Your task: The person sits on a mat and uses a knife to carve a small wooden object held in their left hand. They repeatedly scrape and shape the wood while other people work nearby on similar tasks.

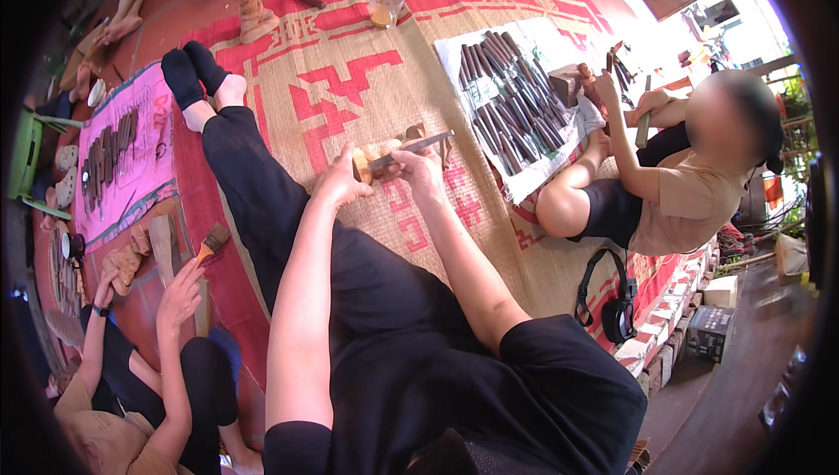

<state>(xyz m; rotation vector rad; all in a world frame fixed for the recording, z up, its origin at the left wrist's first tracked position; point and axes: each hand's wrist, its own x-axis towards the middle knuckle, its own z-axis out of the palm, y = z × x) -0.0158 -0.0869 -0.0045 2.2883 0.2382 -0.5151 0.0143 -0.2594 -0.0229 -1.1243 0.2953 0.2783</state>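
Wood carving point(360, 163) is gripped by the curled left hand point(339, 181) above the woven mat point(415, 60); a flat metal tool point(432, 141) is pinched by the nearly closed right hand point(422, 173).

At L fingers point(360, 188): pale wood piece point(360, 163), matt. At R fingers point(421, 171): grey metal tool point(437, 138), smooth-looking. Below both: straw-type mat point(489, 239), matt, coarse weave. Right of them: white cloth point(447, 48), creased, matt. Beyond them: clear cup point(384, 7), glossy, glass/plastic unclear.
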